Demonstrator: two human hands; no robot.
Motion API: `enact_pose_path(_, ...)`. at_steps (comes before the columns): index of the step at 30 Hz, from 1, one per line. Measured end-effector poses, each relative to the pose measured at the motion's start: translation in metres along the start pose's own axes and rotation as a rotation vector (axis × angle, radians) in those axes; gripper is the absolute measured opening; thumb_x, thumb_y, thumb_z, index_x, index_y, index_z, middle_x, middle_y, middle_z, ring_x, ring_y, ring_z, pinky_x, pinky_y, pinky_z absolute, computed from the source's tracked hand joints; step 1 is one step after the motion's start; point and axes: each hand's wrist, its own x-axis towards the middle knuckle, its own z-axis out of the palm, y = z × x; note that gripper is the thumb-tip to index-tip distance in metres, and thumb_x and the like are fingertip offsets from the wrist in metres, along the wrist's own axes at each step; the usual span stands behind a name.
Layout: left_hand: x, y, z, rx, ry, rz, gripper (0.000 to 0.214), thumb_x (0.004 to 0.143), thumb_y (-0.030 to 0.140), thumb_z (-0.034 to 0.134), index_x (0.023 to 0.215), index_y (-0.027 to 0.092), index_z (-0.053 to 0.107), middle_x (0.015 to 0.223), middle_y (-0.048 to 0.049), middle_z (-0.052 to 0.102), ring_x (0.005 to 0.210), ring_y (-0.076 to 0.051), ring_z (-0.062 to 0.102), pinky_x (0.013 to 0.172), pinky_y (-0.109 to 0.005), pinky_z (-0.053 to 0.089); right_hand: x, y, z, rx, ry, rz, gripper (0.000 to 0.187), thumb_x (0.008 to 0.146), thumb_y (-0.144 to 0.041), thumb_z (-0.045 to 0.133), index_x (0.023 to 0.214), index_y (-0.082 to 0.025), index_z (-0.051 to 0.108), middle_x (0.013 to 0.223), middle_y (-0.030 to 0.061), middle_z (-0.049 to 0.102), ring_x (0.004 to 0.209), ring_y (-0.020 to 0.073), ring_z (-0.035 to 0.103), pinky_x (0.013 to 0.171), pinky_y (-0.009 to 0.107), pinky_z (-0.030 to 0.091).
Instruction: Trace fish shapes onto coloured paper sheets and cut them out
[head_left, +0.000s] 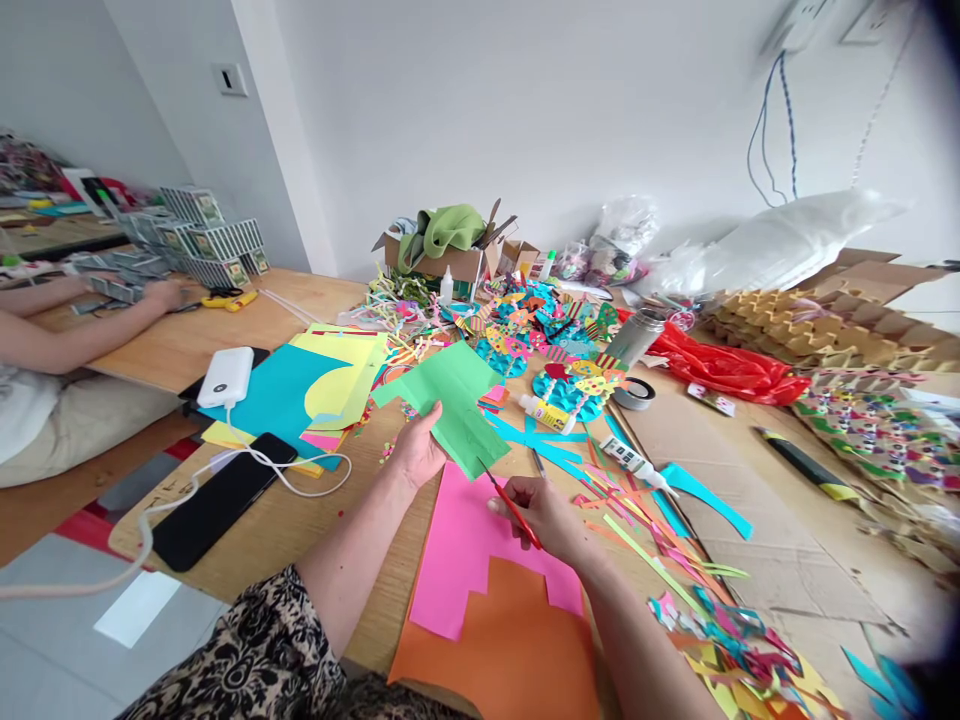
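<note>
My left hand (421,446) grips a sheet of green paper (459,395) by its near edge, thumb on top. The sheet has stepped, cut edges and is raised above the table. My right hand (544,515) is closed around red-handled scissors (517,515), whose blades meet the green paper at its near corner. Beneath both hands lies a pink sheet (442,560) with a stepped edge, on top of an orange sheet (517,650). Blue paper strips (551,440) and a glue bottle (547,412) lie just beyond my right hand.
At left are a phone (221,500), a white power bank (227,377) with a cable, and blue paper (262,400). Finished-looking paper crafts (570,375) crowd the back. A utility knife (806,463) lies on cardboard at right, near paper scraps (750,650). A co-worker's arm (67,335) rests far left.
</note>
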Motion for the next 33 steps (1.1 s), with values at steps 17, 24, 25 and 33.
enact_pose_path(17, -0.002, -0.005, 0.002, -0.008, 0.006, -0.046, 0.016, 0.093, 0.019, 0.052, 0.102, 0.013, 0.064, 0.097, -0.0089, 0.073, 0.098, -0.022, 0.069, 0.099, -0.041, 0.048, -0.002, -0.003, 0.001, -0.001, 0.027, 0.025, 0.048, 0.068, -0.062, 0.066, 0.061, -0.021, 0.043, 0.045, -0.0041, 0.054, 0.036, 0.0119, 0.054, 0.035, 0.02, 0.033)
enact_pose_path(24, -0.003, -0.01, 0.003, 0.009, -0.013, -0.066, 0.017, 0.094, 0.019, 0.05, 0.104, 0.013, 0.063, 0.102, -0.0099, 0.072, 0.096, -0.022, 0.069, 0.096, -0.042, 0.05, 0.0, -0.005, 0.002, -0.031, 0.072, 0.019, 0.048, 0.067, -0.064, 0.065, 0.061, -0.02, 0.047, 0.047, -0.0016, 0.055, 0.041, 0.0144, 0.057, 0.037, 0.022, 0.033)
enact_pose_path(25, -0.003, -0.01, 0.003, 0.01, -0.016, -0.067, 0.018, 0.095, 0.019, 0.049, 0.104, 0.013, 0.063, 0.102, -0.01, 0.072, 0.096, -0.022, 0.07, 0.096, -0.042, 0.051, 0.0, -0.004, 0.002, -0.033, 0.075, 0.016, 0.048, 0.067, -0.064, 0.065, 0.061, -0.02, 0.048, 0.047, -0.0015, 0.055, 0.041, 0.0144, 0.056, 0.037, 0.022, 0.033)
enact_pose_path(33, -0.003, -0.012, 0.003, 0.002, -0.017, -0.058, 0.017, 0.092, 0.018, 0.054, 0.105, 0.014, 0.063, 0.102, -0.0096, 0.072, 0.094, -0.021, 0.07, 0.095, -0.041, 0.05, 0.002, -0.004, 0.003, 0.007, 0.079, 0.03, 0.046, 0.064, -0.062, 0.068, 0.061, -0.02, 0.048, 0.046, -0.003, 0.053, 0.039, 0.0133, 0.054, 0.037, 0.023, 0.033)
